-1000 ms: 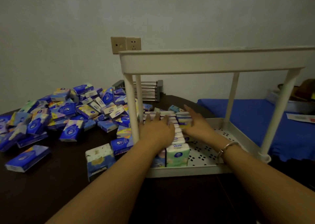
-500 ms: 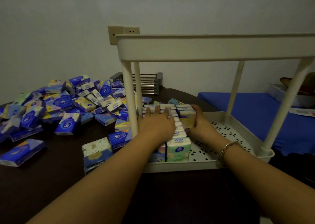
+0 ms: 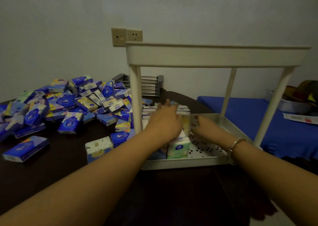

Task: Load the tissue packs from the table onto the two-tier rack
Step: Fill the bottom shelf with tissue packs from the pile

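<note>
A white two-tier rack (image 3: 215,55) stands on the dark table, and its upper tier looks bare from below. Along the left side of the perforated lower tray (image 3: 204,151) several tissue packs (image 3: 178,146) stand in a row. My left hand (image 3: 165,121) lies flat on top of that row with the fingers stretched out. At the row's right side is my right hand (image 3: 205,125), fingers straight, fingertips at a yellowish pack (image 3: 186,122). A big heap of loose blue and white packs (image 3: 77,105) covers the table to the left.
A single pack (image 3: 99,148) stands just left of the rack's front leg, and another (image 3: 25,148) lies near the table's left front. A metal slatted holder (image 3: 149,86) sits behind the rack under wall sockets (image 3: 126,36). A blue-covered surface (image 3: 284,122) lies to the right.
My right hand has slid back a little along the side of the packs and its fingers have loosened. My left hand stays on top of the row. The view has shifted slightly.
</note>
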Demonstrator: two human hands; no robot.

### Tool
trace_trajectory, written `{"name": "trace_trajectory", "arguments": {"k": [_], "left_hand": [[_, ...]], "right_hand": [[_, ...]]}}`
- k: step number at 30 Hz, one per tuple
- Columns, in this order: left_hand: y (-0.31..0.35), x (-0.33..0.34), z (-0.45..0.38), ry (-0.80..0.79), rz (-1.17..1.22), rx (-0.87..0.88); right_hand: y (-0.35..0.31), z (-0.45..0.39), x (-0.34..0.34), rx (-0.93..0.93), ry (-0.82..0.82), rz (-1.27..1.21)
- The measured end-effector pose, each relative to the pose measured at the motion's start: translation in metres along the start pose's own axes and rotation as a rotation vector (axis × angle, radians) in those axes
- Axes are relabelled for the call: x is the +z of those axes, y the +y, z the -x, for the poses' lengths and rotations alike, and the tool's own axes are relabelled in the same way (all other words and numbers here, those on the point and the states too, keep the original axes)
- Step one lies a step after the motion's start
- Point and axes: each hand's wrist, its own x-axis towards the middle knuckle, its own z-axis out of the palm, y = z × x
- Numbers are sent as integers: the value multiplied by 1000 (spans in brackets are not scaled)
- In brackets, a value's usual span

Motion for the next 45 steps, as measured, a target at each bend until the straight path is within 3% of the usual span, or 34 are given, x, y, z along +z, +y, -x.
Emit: {"name": "trace_trajectory", "arguments": {"k": [3, 6, 16, 21, 23, 26, 29, 32, 37, 39, 41, 43, 45], "left_hand": [[7, -9, 42, 162, 206, 156], [0, -17, 80, 192, 332, 205], [-96, -64, 122, 413, 468, -68], [-175, -88, 134, 562, 206, -262], [-208, -97, 140, 574, -55, -363], [-244, -111, 146, 446, -377, -588], [-269, -117, 145, 360, -323, -693], [-286, -111, 141, 438, -166, -641], [-292, -116, 141, 719, 368, -460], [-295, -119, 140, 725, 595, -457], [-297, -127, 137, 711, 969, -503], [-298, -135, 137, 645, 1376, -531], [-298, -135, 140, 539, 1596, -483]], "right_hand": [[-15, 53, -25, -109, 197, -138], [-38, 105, -39, -284, 296, -243], [-145, 175, -13, -604, 161, -268], [-193, 153, 30, -643, 127, -298], [-211, 138, 53, -636, 112, -300], [-236, 108, 89, -601, 114, -232], [-258, 72, 119, -556, 99, -143], [-277, 39, 141, -512, 77, -78], [-299, -7, 162, -506, -9, 25], [-307, -18, 165, -513, -48, 89], [-315, -23, 170, -500, -67, 102], [-322, -24, 177, -471, -61, 86], [-328, -19, 183, -450, -86, 19]]}}
